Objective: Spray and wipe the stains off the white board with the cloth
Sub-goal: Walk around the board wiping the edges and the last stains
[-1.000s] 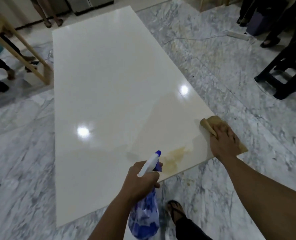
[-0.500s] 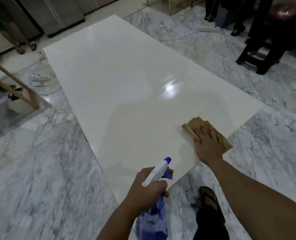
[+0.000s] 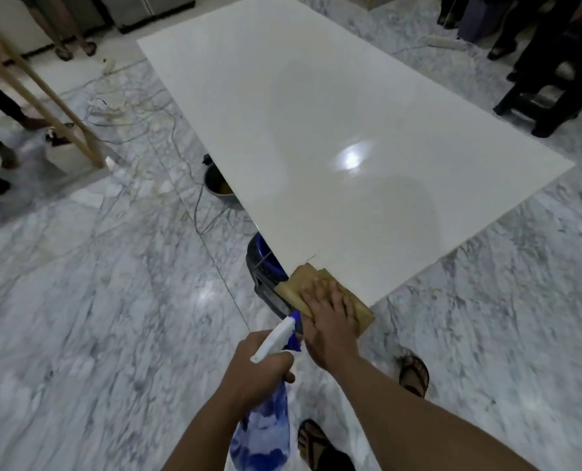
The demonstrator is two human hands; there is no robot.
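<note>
Left hand (image 3: 260, 365) is gripping the spray bottle (image 3: 266, 430), blue liquid inside. Right hand (image 3: 328, 321), fingers spread, is pressing the cloth (image 3: 296, 283) on the board (image 3: 317, 130) corner; marble floor (image 3: 78, 300) below.

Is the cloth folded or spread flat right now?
Folded: the cloth shows layered edges beyond the fingers of the right hand, which presses it flat on the white board's near corner.

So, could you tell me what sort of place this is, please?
Probably an indoor room used as a work area: marble floor, a white board raised above buckets, loose cables, and bystanders' feet nearby.
</note>
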